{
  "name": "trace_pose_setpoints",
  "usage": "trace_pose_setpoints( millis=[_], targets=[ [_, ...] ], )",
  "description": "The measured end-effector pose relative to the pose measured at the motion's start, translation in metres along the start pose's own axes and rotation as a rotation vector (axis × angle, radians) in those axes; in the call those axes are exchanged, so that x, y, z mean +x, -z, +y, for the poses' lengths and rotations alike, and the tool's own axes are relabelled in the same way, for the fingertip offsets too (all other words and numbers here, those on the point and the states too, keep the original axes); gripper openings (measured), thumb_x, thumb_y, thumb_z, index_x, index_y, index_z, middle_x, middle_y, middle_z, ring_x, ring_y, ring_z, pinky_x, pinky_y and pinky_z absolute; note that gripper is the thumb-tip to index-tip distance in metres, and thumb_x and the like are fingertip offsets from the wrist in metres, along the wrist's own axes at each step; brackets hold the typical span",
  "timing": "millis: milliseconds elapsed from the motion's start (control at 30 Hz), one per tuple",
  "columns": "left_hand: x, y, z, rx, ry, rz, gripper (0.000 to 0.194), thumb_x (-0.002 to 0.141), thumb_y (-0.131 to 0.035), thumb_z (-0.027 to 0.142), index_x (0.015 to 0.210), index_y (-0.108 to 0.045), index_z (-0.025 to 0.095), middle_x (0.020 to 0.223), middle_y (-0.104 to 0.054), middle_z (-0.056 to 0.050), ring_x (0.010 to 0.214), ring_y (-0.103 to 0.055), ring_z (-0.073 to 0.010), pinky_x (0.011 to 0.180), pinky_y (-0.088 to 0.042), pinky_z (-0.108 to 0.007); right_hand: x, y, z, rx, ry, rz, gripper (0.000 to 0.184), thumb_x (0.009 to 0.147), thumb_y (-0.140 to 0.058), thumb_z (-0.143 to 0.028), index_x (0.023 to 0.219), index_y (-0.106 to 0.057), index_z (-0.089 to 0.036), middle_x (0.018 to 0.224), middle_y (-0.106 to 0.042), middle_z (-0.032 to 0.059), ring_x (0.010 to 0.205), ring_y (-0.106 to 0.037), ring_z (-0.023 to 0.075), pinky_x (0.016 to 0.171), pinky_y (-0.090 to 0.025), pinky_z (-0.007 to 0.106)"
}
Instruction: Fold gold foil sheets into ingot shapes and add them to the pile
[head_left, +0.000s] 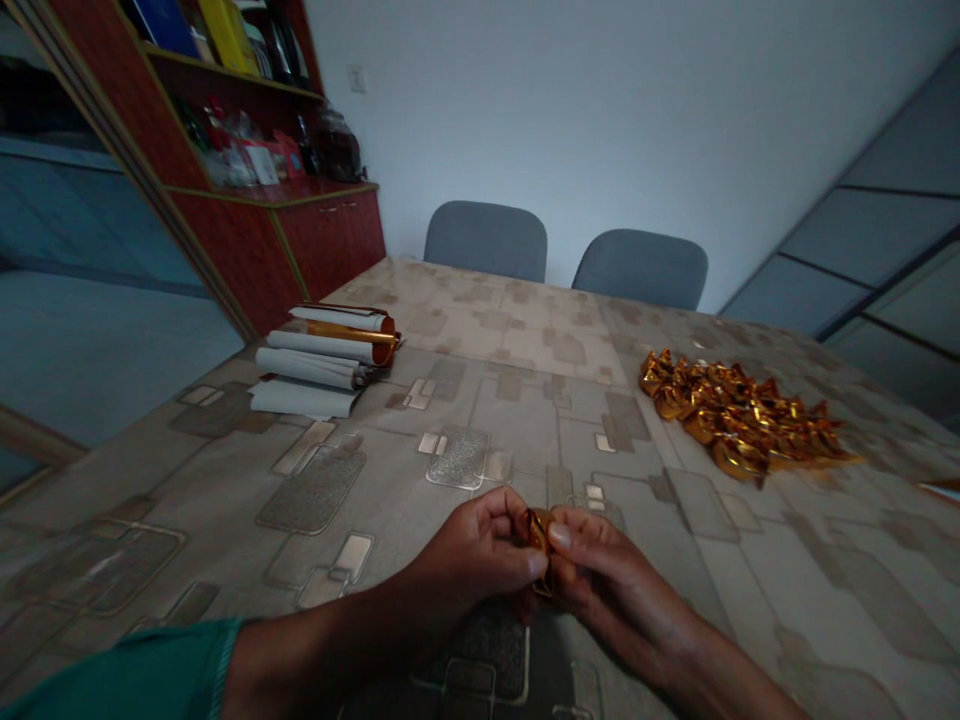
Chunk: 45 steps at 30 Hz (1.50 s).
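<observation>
Table (525, 415) with curled sheets (319, 367), foil shapes (739, 415)

Here's bright orange-gold flashing off my small foil piece (540, 555), and the same glinting gold runs all through the foil heap (742, 410) towards the right edge of the table (525, 330), itself beige and brown with overlapping rounded rectangles, some speckled silver-grey! Over at the left edge, the curled sheets (319, 360) show pale grey-white backs and gold inner faces. Teal green on my left sleeve (142, 670), plain grey on both chairs (487, 240) along the far edge!
</observation>
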<state>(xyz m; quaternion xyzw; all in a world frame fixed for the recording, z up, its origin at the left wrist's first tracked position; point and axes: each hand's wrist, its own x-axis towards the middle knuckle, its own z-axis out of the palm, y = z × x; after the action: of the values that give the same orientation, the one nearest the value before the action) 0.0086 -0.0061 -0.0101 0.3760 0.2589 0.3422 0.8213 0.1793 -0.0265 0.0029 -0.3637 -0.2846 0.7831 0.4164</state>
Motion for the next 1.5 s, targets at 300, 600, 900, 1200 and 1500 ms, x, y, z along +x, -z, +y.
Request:
trace_pose_setpoints(
  millis=[300, 600, 900, 1200, 1500],
  targets=[
    [0.000, -0.002, 0.009, 0.016, 0.040, 0.030, 0.036, 0.071, -0.083, 0.033, 0.080, -0.052, 0.017, 0.072, -0.067, -0.002, 0.053, -0.059, -0.0083, 0.046, -0.048, -0.017, 0.000, 0.003, 0.000, 0.019, -0.021, -0.036, 0.033, 0.077, -0.085, -0.038, 0.070, -0.064, -0.013, 0.054, -0.053, -0.0046, 0.048, -0.038, 0.0060, 0.049, -0.027, 0.021],
    [0.000, 0.002, 0.004, 0.009, 0.061, 0.020, 0.041, 0.064, -0.087, 0.030, 0.081, -0.051, 0.017, 0.072, -0.068, 0.000, 0.051, -0.059, -0.0088, 0.046, -0.048, -0.018, 0.001, 0.004, -0.001, 0.028, -0.027, -0.036, 0.034, 0.075, -0.086, -0.035, 0.066, -0.061, -0.014, 0.054, -0.057, -0.0034, 0.048, -0.043, 0.0063, 0.050, -0.030, 0.020],
    [-0.001, -0.003, 0.008, 0.035, 0.046, 0.085, 0.032, 0.074, -0.080, 0.035, 0.078, -0.054, 0.017, 0.067, -0.066, 0.000, 0.048, -0.057, -0.0085, 0.042, -0.045, -0.017, 0.002, 0.006, 0.002, 0.044, -0.047, -0.035, 0.031, 0.076, -0.086, -0.035, 0.072, -0.065, -0.013, 0.055, -0.057, -0.0038, 0.048, -0.043, 0.0061, 0.049, -0.031, 0.019],
    [0.000, -0.007, 0.004, 0.082, -0.008, 0.133, 0.037, 0.076, -0.078, 0.045, 0.079, -0.055, 0.017, 0.063, -0.066, -0.001, 0.045, -0.055, -0.0086, 0.042, -0.046, -0.018, 0.001, 0.004, -0.001, -0.025, -0.035, -0.044, 0.035, 0.077, -0.084, -0.040, 0.066, -0.063, -0.014, 0.056, -0.054, -0.0033, 0.051, -0.039, 0.0073, 0.052, -0.030, 0.021],
    [-0.001, -0.011, 0.004, 0.115, -0.030, 0.145, 0.040, 0.078, -0.075, 0.051, 0.078, -0.053, 0.018, 0.061, -0.063, 0.002, 0.043, -0.055, -0.0082, 0.041, -0.048, -0.018, 0.003, 0.007, 0.002, -0.006, -0.032, -0.034, 0.033, 0.077, -0.084, -0.039, 0.069, -0.064, -0.014, 0.053, -0.053, -0.0040, 0.050, -0.038, 0.0081, 0.052, -0.030, 0.022]
  ],
)
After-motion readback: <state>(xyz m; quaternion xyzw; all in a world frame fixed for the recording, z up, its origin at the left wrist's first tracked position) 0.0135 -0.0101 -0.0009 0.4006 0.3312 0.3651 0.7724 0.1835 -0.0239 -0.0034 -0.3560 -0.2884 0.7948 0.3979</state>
